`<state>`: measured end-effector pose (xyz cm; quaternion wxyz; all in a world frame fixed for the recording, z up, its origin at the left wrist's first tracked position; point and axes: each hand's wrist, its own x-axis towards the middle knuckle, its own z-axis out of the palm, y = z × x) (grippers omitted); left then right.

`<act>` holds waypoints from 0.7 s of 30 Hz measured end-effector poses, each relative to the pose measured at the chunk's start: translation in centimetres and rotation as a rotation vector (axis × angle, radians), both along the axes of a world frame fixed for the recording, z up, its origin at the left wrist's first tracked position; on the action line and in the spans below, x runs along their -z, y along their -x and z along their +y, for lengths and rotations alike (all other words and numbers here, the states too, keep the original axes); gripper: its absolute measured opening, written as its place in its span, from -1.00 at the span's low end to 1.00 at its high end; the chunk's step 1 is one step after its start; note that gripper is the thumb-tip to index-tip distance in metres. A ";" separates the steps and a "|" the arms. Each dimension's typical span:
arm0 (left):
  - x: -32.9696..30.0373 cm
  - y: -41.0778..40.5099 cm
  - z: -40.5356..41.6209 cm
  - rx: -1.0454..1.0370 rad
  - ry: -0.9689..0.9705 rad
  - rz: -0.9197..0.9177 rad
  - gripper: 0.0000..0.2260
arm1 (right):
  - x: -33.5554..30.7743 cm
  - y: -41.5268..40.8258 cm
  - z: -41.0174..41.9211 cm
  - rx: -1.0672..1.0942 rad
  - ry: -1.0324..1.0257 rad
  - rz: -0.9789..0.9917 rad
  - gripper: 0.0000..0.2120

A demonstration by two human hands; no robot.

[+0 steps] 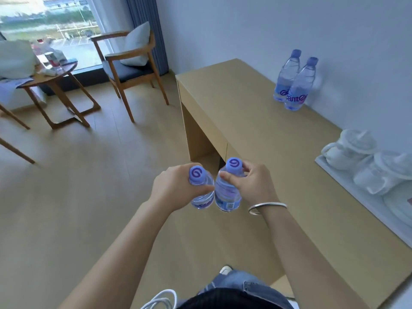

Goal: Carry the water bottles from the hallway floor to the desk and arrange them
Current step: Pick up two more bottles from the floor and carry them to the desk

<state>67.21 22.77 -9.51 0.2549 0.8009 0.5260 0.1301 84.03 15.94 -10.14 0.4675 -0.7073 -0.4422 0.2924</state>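
Observation:
My left hand [174, 188] grips a clear water bottle with a purple cap [197, 173] by its neck. My right hand [252, 184] grips a second such bottle [227, 197] the same way. Both bottles hang upright side by side, almost touching, just off the desk's near left edge. Two more bottles [294, 85] stand close together on the light wooden desk [256, 134], at its far side against the wall.
A white tray [334, 172] with white cups and a teapot lies on the desk's right side. A wooden armchair [131, 63] and a small round table [51, 79] with clutter stand by the window. Wooden floor stretches to the left.

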 end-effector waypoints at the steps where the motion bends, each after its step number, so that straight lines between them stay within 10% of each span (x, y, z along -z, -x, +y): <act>1: -0.3 -1.0 1.5 0.013 -0.006 -0.020 -0.74 | -0.4 -0.9 1.3 0.026 -0.016 -0.014 -0.86; 21: -2.2 -25.1 29.5 0.628 0.059 -0.022 -0.71 | -1.2 -16.3 21.1 0.736 0.040 -0.093 -0.71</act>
